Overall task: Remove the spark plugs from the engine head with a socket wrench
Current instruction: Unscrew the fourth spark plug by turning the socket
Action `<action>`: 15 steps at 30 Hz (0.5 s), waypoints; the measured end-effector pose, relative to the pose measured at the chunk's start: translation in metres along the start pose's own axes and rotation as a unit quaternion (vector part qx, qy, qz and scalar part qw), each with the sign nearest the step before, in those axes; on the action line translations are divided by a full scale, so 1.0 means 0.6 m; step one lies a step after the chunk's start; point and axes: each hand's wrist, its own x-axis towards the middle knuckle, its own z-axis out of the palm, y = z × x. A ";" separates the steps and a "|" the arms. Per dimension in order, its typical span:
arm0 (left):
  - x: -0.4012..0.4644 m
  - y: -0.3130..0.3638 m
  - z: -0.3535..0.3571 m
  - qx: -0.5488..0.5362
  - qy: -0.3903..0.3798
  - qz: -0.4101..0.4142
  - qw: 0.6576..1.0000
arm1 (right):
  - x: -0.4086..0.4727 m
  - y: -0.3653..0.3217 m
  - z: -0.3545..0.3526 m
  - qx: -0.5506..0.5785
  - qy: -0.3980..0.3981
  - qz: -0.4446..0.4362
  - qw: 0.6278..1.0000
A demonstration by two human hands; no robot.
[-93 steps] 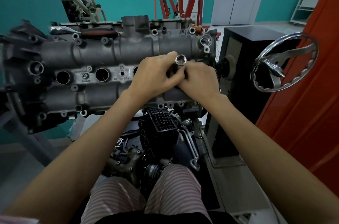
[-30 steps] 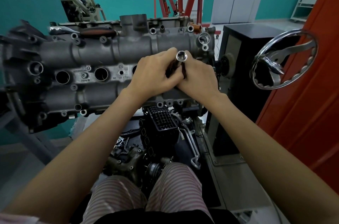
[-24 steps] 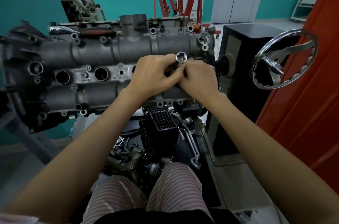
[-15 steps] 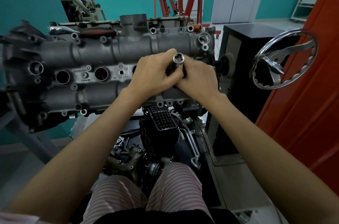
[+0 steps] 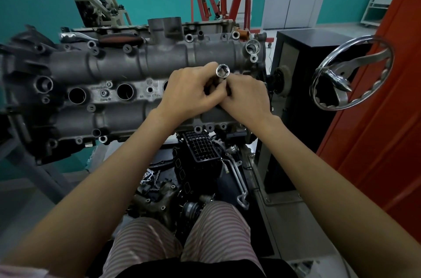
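The person is wearing striped trousers (image 5: pixel 211 232), thin pale and reddish-brown lines running down both legs, with a dark garment (image 5: pixel 205 269) at the waist. Both forearms are showing bare, sleeveless.

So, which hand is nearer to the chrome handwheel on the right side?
The right hand. It sits beside the socket, with the handwheel farther to its right. The left hand lies farther away.

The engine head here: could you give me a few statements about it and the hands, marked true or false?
1. Both hands, left hand and right hand, grip the socket tool. True.
2. The socket's open end faces up. True.
3. Every round well on the engine head is plugged. False: two wells left of the hands look empty.
4. The chrome handwheel is left of the hands. False: it is to their right.
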 end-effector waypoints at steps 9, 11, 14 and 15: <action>0.000 0.000 -0.003 -0.002 -0.024 0.009 1.000 | 0.004 0.006 0.008 0.008 -0.014 0.000 1.000; 0.000 -0.001 -0.002 0.007 -0.022 0.014 1.000 | 0.004 0.004 0.006 0.005 -0.015 0.001 1.000; 0.000 -0.002 -0.002 0.012 -0.019 0.015 1.000 | 0.001 0.000 0.002 0.013 -0.008 -0.006 1.000; -0.001 -0.002 -0.002 0.015 -0.021 0.015 1.000 | 0.001 0.001 0.001 0.012 -0.009 -0.007 1.000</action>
